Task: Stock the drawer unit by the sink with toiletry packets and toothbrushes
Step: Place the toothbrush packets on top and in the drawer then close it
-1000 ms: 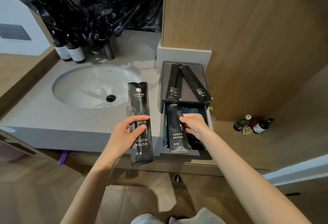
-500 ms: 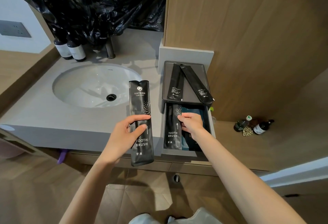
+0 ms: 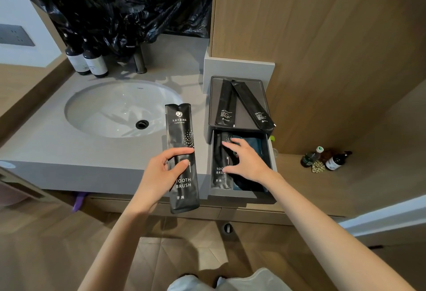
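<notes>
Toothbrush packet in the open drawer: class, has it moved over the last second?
Yes. The toothbrush packet slid back from the drawer's front wall toward the unit.

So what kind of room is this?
Probably a hotel bathroom. There is a white sink in a grey counter, dark bottles behind it, and the left hand holds a toothbrush packet beside an open drawer.

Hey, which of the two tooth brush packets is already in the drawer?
The packet at the drawer's left side, under the right hand; the other packet is gripped by the left hand beside the unit.
</notes>
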The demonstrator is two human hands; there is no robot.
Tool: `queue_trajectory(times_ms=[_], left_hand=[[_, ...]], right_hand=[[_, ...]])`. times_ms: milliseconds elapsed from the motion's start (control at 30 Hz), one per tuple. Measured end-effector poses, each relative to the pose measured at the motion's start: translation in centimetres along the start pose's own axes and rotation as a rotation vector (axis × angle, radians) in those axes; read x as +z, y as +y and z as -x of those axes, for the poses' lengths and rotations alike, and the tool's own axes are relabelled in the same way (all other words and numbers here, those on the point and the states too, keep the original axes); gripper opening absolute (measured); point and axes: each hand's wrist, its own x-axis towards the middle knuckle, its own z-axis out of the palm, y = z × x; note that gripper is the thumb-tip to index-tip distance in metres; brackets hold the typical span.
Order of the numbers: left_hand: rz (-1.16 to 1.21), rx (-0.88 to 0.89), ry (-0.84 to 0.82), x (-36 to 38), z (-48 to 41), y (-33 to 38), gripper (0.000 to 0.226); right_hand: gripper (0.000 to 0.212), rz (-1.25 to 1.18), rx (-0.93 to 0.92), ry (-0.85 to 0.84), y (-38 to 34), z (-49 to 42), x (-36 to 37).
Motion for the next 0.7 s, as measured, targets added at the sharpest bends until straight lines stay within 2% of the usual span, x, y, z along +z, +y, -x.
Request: queue_trajectory(times_ms=[100, 267, 600, 700], left_hand=[[-0.017, 0.006, 0.005, 0.0, 0.0, -0.1, 0.030], [-0.028, 0.008, -0.001, -0.3, -0.2, -0.5, 0.031], [-0.005, -0.004, -0.009, -0.3, -0.4, -0.5, 0.035], [-0.015, -0.001, -0.010, 0.1, -0.4, 0.2, 0.033]], right_hand=[[0.100, 0.209, -0.039, -0.199, -0.3, 0.3, -0.1], [0.124, 0.443, -0.044, -0.261, -1.3, -0.6, 0.3], [0.122, 0.454, -0.066, -0.275, -1.6, -1.9, 0.6], [0.110, 0.373, -0.059, -0.262, -1.3, -1.8, 0.2]])
